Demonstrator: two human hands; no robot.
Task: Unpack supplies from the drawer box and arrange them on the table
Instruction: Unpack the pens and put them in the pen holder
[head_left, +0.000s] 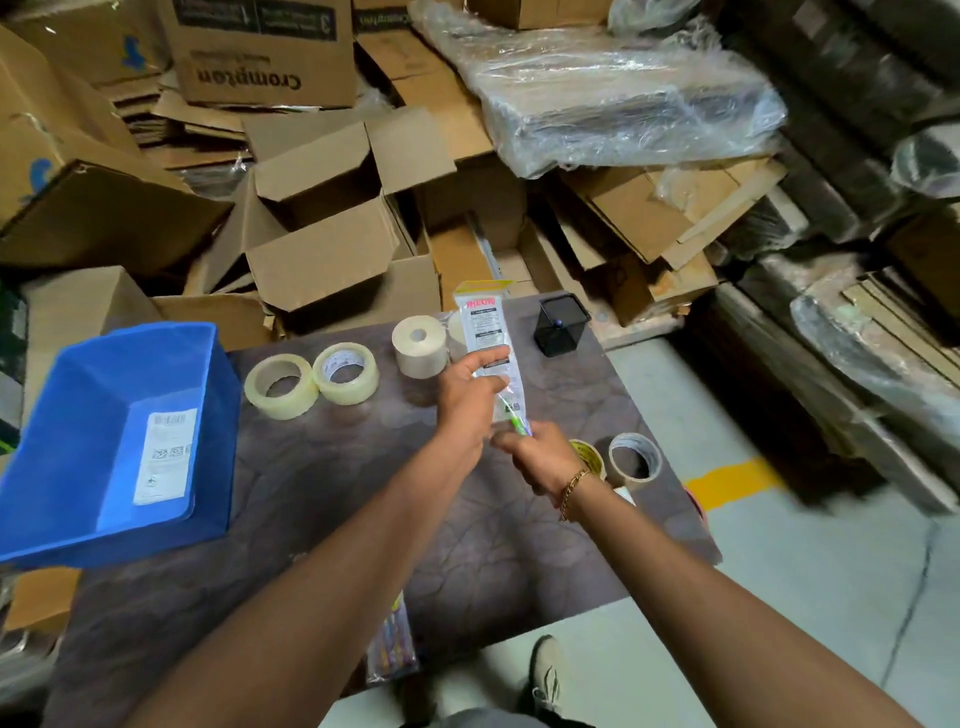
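My left hand grips a clear plastic packet of pens, held upright above the middle of the dark table. My right hand pinches the packet's lower end, where green pen tips show. The blue drawer box sits tilted at the table's left edge, with only a white label visible inside. Two clear tape rolls lie side by side on the table. A cream roll stands behind them. Two more rolls lie near my right wrist.
A black mesh pen holder stands at the table's far right corner. Another packet of pens hangs over the near edge. Open cardboard boxes and plastic-wrapped stacks crowd the floor behind. My shoe is on the grey floor.
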